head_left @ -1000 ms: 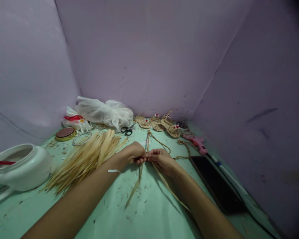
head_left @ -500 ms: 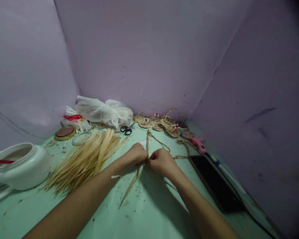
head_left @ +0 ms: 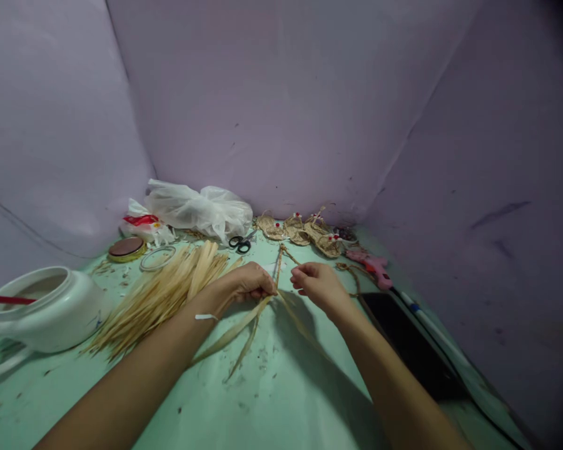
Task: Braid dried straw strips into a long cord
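The left hand point(head_left: 253, 282) was closed in a narrow pinch on a tan, braided straw cord point(head_left: 279, 269), near its lower end. The cord stood at mid-surface, directly ahead of the person; it ran from the pinch up to a bend, then down to the right until the right hand point(head_left: 319, 286) hid it. Three flat, pale straw strands point(head_left: 238, 328) fanned out below the pinch, two toward the lower left and one toward the lower right.

The right hand was positioned just beside the cord, with its fingers curled and narrowly spaced. Whether it gripped a strand could not be determined.

The pale green surface point(head_left: 206, 406) carried the following items. Left: a bundle of dry, yellow straw strips point(head_left: 154, 306), partly behind the left forearm, and a white, rounded pot with a handle point(head_left: 65, 312), with a red stick point(head_left: 9, 299) across its opening. Rear: a translucent white plastic bag point(head_left: 201, 209), black-handled scissors point(head_left: 243, 245), and tan woven pieces with red beads point(head_left: 326, 242). Right: a pink glue gun point(head_left: 375, 265) and a black, flat rectangular device point(head_left: 413, 350), partly behind the right forearm.
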### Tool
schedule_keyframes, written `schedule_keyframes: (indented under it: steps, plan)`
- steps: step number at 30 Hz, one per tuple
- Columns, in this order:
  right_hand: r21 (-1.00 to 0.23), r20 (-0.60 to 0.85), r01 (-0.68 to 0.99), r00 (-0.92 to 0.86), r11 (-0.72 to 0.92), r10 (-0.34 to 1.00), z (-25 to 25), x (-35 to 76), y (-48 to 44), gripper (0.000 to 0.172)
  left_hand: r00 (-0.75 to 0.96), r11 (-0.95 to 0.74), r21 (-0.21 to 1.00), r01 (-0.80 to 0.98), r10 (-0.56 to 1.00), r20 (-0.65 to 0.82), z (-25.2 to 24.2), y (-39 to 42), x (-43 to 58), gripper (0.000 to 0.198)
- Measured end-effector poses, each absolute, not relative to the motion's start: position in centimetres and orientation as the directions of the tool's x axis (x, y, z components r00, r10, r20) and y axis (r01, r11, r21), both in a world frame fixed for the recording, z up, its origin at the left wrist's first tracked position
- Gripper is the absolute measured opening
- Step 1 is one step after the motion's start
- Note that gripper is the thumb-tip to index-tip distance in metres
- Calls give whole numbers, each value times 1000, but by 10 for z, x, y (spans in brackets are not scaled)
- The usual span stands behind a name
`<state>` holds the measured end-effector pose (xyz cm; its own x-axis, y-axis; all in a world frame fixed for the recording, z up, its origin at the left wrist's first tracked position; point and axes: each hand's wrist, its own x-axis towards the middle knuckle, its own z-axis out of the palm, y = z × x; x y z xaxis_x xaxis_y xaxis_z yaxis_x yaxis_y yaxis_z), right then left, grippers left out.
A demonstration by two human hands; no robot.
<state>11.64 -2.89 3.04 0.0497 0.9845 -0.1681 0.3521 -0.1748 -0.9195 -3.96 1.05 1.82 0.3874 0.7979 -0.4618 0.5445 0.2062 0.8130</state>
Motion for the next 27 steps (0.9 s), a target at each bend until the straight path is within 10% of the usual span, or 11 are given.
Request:
schedule_keyframes:
  steps: [5,13,27]
  plan:
    - [-889,-457,78,-200,-451,867,19,101,-31,9,418,186,816,547,784,-459,11,13,-38,16]
    - [-900,-400,252,-147,-357,905,3,105,-28,13,316,-32,575,817,860,-401,32,3,-33,10]
    - [-928,-371,-20,-52,-372,927,-8,100,-30,9,310,-218,367,904,927,-212,54,-42,-4,20]
